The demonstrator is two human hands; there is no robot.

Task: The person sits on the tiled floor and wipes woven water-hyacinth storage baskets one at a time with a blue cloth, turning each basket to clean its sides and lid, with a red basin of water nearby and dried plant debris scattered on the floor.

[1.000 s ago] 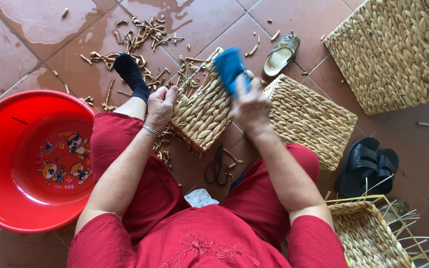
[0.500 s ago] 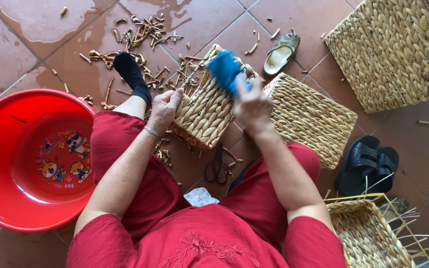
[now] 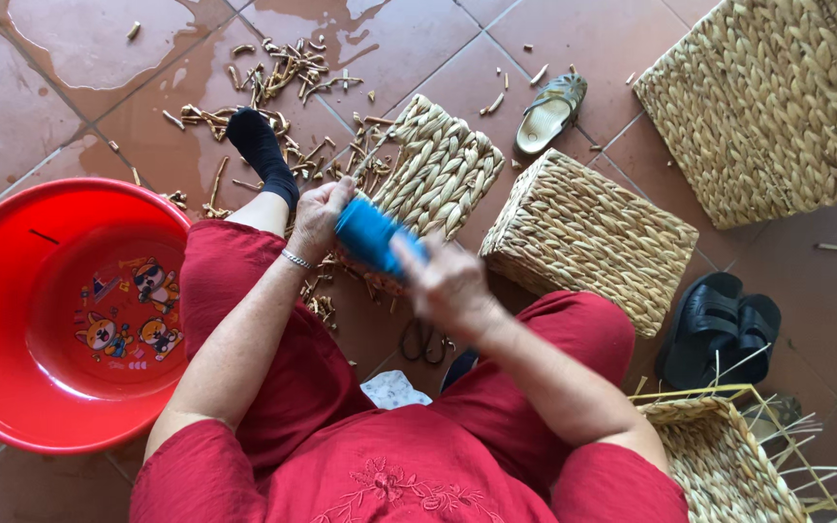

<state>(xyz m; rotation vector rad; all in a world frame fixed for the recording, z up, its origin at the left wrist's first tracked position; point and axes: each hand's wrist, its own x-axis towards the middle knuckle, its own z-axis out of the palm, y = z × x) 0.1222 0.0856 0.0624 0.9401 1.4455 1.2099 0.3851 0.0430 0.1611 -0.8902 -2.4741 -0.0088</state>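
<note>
A blue roll is gripped in the right hand, whose fingers are closed around its near end; the hand is blurred, so the exact grip cannot be made out. The left hand is shut in a fist just beside the roll's far end, pressed on the edge of a small woven basket, with a thin straw stalk seemingly pinched in it; what else it has hold of cannot be told. A bracelet is worn at the left wrist. The basket lies tilted on the tiled floor just beyond the fingers, partly hidden by both hands. To the right of the right-hand fingers, a second woven basket is seen, close to the first. Scissors lie on the floor below the hands, between the red-clad knees. Straw scraps are scattered beyond the left fingers, around a black-socked foot. A red basin stands well to the left of the left hand. Black sandals are seen far right, a large basket beyond them.
</note>
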